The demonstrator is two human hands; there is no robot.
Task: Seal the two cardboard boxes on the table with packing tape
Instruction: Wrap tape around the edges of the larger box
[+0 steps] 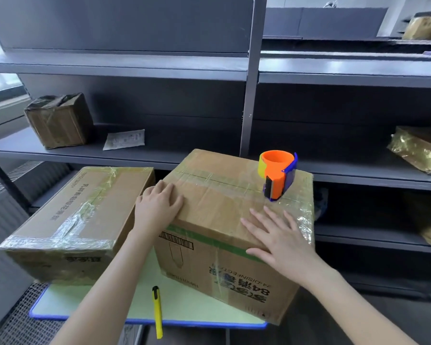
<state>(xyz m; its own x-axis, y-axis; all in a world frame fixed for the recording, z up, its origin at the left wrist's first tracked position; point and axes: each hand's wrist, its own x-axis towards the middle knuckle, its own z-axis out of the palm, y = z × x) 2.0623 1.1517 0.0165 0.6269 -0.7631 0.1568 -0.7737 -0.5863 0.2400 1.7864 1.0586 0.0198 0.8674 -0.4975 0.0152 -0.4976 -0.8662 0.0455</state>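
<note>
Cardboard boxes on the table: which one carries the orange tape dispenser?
The taller brown cardboard box on the right: the orange and blue tape dispenser stands on its top. The flatter left box bears nothing.

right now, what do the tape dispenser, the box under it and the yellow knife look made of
Tape dispenser: likely moulded plastic, smooth orange and blue with a slight sheen.
Box: matte brown cardboard, creased, with glossy, wrinkled clear tape across its top.
Knife: probably a plastic casing, smooth yellow with a black tip; no blade shows.
</note>
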